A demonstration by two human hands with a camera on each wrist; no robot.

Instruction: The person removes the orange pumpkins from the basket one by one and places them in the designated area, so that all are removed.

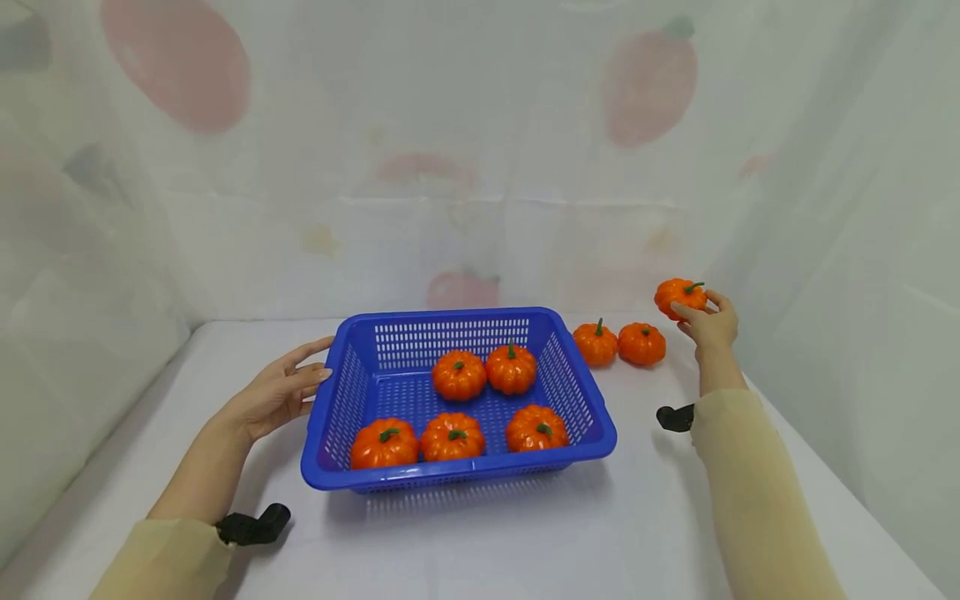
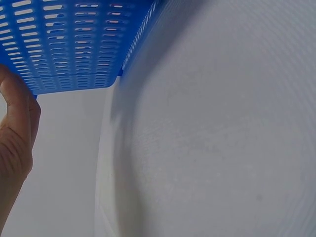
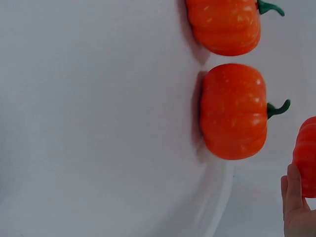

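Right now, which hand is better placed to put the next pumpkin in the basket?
Right. The right hand already grips a pumpkin, lifted above the table. The left hand rests open against the blue basket wall, likely steadying it.

— What sort of place is this?
— A staged recording booth, I'd say: pale fruit-printed curtains (image 1: 465, 167) close off every edge of a white-covered surface (image 1: 637, 533), with toy pumpkins (image 1: 641, 343) and a blue basket (image 1: 457, 475).
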